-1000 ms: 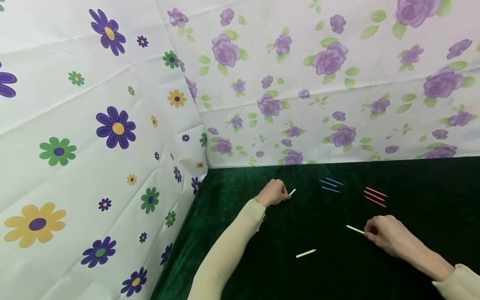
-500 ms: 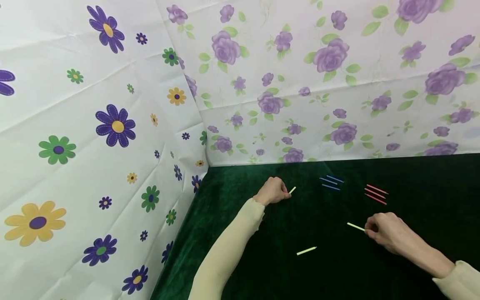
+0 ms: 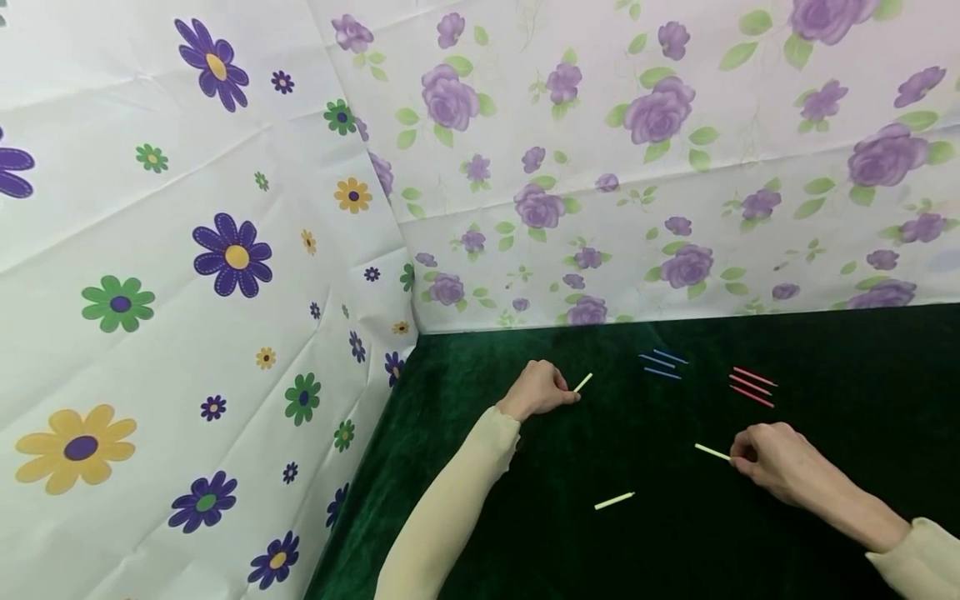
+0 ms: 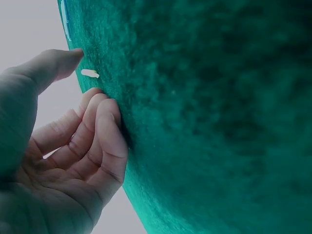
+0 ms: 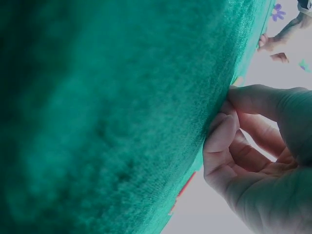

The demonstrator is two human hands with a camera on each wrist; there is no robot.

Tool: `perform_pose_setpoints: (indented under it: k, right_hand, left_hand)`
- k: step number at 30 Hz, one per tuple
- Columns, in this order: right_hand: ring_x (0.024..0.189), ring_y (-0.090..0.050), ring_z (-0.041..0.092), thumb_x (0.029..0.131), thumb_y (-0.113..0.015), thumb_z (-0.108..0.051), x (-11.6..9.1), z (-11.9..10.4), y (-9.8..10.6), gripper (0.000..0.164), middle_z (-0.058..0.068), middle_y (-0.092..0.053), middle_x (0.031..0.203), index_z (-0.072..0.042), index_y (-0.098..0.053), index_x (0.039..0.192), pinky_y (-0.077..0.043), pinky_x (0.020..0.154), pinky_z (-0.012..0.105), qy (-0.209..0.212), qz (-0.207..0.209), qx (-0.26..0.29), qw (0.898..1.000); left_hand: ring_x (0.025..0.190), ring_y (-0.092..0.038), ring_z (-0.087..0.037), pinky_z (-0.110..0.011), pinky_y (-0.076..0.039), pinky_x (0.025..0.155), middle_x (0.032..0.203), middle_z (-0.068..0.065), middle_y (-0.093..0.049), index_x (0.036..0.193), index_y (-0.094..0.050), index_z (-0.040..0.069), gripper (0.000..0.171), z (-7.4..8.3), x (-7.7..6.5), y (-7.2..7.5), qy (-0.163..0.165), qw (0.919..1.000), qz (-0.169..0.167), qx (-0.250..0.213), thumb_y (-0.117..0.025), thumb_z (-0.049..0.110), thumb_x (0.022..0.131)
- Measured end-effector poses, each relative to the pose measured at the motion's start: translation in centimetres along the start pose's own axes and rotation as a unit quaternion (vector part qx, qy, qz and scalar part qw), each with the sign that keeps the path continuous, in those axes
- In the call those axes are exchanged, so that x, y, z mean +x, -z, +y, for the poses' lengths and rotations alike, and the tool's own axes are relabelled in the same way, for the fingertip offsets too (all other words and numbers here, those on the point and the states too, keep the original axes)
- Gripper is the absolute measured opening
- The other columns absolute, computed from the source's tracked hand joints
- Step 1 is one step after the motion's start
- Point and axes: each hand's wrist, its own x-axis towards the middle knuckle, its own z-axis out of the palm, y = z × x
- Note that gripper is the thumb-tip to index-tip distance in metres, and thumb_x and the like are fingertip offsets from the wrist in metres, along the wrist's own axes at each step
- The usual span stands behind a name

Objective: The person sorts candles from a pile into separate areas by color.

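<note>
My left hand [image 3: 538,389] is beside a slim pale-yellow stick [image 3: 584,382] on the dark green cloth. In the left wrist view, the thumb stands apart from the loosely bent fingers [image 4: 113,131], and the stick [image 4: 90,73] lies on the cloth beyond the gap. My right hand [image 3: 780,462] pinches the end of a second yellow stick [image 3: 712,452] between thumb and fingertips, low at the cloth. Only a bit of that stick [image 5: 238,81] shows past the thumb in the right wrist view. A third yellow stick [image 3: 614,501], with a small tip, lies nearer to me between the hands.
Three blue sticks [image 3: 663,373] lie roughly parallel towards the back of the green cloth [image 3: 525,517]. To their right are three red sticks [image 3: 752,387], side by side. Flowered white sheets [image 3: 495,250] stand behind and at the left.
My left thumb and fingers have parted and drawn back slightly left from the yellow stick, which stays on the cloth. The right hand keeps its pinch and has hardly moved.
</note>
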Motion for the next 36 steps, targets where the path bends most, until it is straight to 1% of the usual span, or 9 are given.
perform_pose_setpoints:
  k: [8, 10, 12, 16, 20, 27, 32, 34, 36]
  right_hand:
    - [0.061, -0.050, -0.002, 0.097, -0.074, -0.008, -0.1, 0.0, -0.1, 0.008, -0.008, -0.063, 0.079, -0.015, -0.075, 0.093, -0.046, 0.056, 0.023, -0.009, -0.013, 0.014, 1.000]
    - [0.061, -0.050, -0.001, 0.097, -0.074, -0.008, -0.1, 0.0, 0.0, 0.007, -0.007, -0.063, 0.079, -0.014, -0.075, 0.093, -0.046, 0.056, 0.023, -0.009, -0.016, 0.016, 1.000]
    - [0.061, -0.050, -0.001, 0.097, -0.074, -0.009, -0.1, 0.0, 0.0, 0.007, -0.007, -0.063, 0.079, -0.015, -0.075, 0.093, -0.046, 0.056, 0.023, -0.009, -0.016, 0.015, 1.000]
    - [0.062, -0.050, -0.002, 0.097, -0.074, -0.008, -0.1, 0.0, -0.1, 0.008, -0.007, -0.064, 0.080, -0.015, -0.075, 0.093, -0.046, 0.057, 0.023, -0.008, -0.012, 0.014, 1.000]
    - [0.062, -0.050, -0.002, 0.098, -0.073, -0.008, -0.1, 0.0, 0.0, 0.008, -0.007, -0.064, 0.080, -0.014, -0.075, 0.093, -0.046, 0.056, 0.023, -0.008, -0.012, 0.015, 1.000]
    - [0.061, -0.051, -0.001, 0.099, -0.073, -0.009, -0.1, 0.2, -0.1, 0.008, -0.007, -0.063, 0.080, -0.015, -0.075, 0.094, -0.046, 0.056, 0.023, -0.013, -0.017, 0.020, 1.000]
    - [0.061, -0.050, -0.001, 0.096, -0.074, -0.007, 0.1, 1.3, -0.7, 0.008, -0.007, -0.062, 0.078, -0.014, -0.075, 0.092, -0.045, 0.054, 0.024, 0.012, 0.000, 0.024, 1.000]
    - [0.060, -0.050, 0.000, 0.095, -0.074, -0.006, 0.2, 1.4, -0.7, 0.008, -0.007, -0.062, 0.077, -0.013, -0.075, 0.091, -0.045, 0.054, 0.025, 0.017, 0.003, 0.023, 1.000]
    - [0.060, -0.051, 0.000, 0.096, -0.074, -0.007, 0.2, 1.2, -0.6, 0.007, -0.007, -0.062, 0.077, -0.014, -0.075, 0.092, -0.045, 0.054, 0.024, 0.009, -0.003, 0.023, 1.000]
  left_hand:
    - [0.066, -0.058, -0.007, -0.022, -0.050, 0.063, 0.086, 0.003, -0.076, 0.091, -0.084, 0.014, 0.027, -0.9, -1.4, 0.2, -0.009, 0.9999, 0.007, -0.010, -0.086, 0.040, 0.096]
    - [0.066, -0.057, -0.007, -0.022, -0.050, 0.063, 0.085, 0.003, -0.075, 0.091, -0.084, 0.013, 0.024, -0.9, -1.9, 0.2, -0.016, 0.9997, 0.010, -0.015, -0.085, 0.037, 0.098]
    - [0.066, -0.057, -0.006, -0.021, -0.049, 0.062, 0.084, 0.003, -0.075, 0.091, -0.083, 0.013, 0.022, -0.7, -2.5, 0.1, -0.031, 0.9993, 0.012, -0.016, -0.083, 0.034, 0.099]
    - [0.068, -0.057, -0.002, -0.019, -0.049, 0.064, 0.086, 0.004, -0.077, 0.092, -0.083, 0.013, 0.017, 0.1, -3.8, -0.1, -0.074, 0.9971, 0.017, -0.007, -0.081, 0.028, 0.101]
    - [0.067, -0.057, 0.000, -0.017, -0.049, 0.065, 0.086, 0.005, -0.078, 0.094, -0.083, 0.013, 0.015, 1.4, -5.3, -0.1, -0.110, 0.9939, 0.009, -0.009, -0.079, 0.026, 0.102]
    - [0.063, -0.054, 0.002, -0.014, -0.048, 0.061, 0.083, 0.007, -0.073, 0.098, -0.083, 0.013, 0.013, 3.1, -7.7, -0.5, -0.145, 0.9892, -0.013, -0.016, -0.079, 0.024, 0.103]
    - [0.061, -0.053, 0.003, -0.013, -0.047, 0.059, 0.081, 0.009, -0.071, 0.097, -0.083, 0.014, 0.013, 3.7, -9.0, -0.9, -0.163, 0.9862, -0.026, 0.010, -0.079, 0.024, 0.103]
    - [0.061, -0.053, 0.004, -0.012, -0.047, 0.060, 0.082, 0.009, -0.072, 0.098, -0.083, 0.014, 0.013, 3.9, -9.4, -1.2, -0.170, 0.9847, -0.031, 0.020, -0.078, 0.025, 0.103]
    - [0.061, -0.054, 0.005, -0.012, -0.047, 0.060, 0.083, 0.009, -0.072, 0.098, -0.082, 0.015, 0.012, 4.0, -9.9, -1.4, -0.175, 0.9834, -0.037, 0.029, -0.078, 0.025, 0.104]
